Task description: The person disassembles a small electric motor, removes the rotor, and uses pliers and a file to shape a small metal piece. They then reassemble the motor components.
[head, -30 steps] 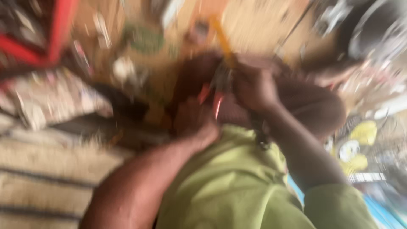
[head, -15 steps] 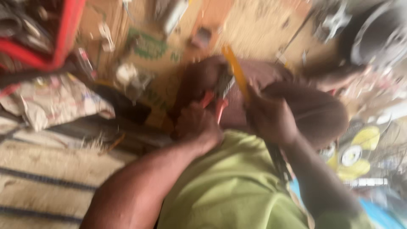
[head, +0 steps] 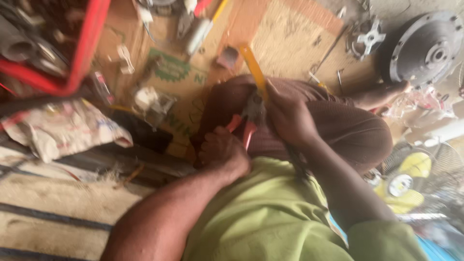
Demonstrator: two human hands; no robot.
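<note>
Clenched tight, left hand [head: 223,153] squeezes the red-handled pliers [head: 244,126] right over the knee [head: 338,130]. Right hand [head: 290,116], just beside the pliers, grips a yellow-handled tool [head: 253,70] angled away from them. Looks mid-grip on some small part, too blurry to tell. Beyond the knee: cardboard [head: 285,43], a dark round metal disc [head: 425,48].

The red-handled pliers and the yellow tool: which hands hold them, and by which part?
The left hand grips the pliers by their red handles. The right hand holds the yellow tool near its lower end; the exact grip is hidden.
</note>
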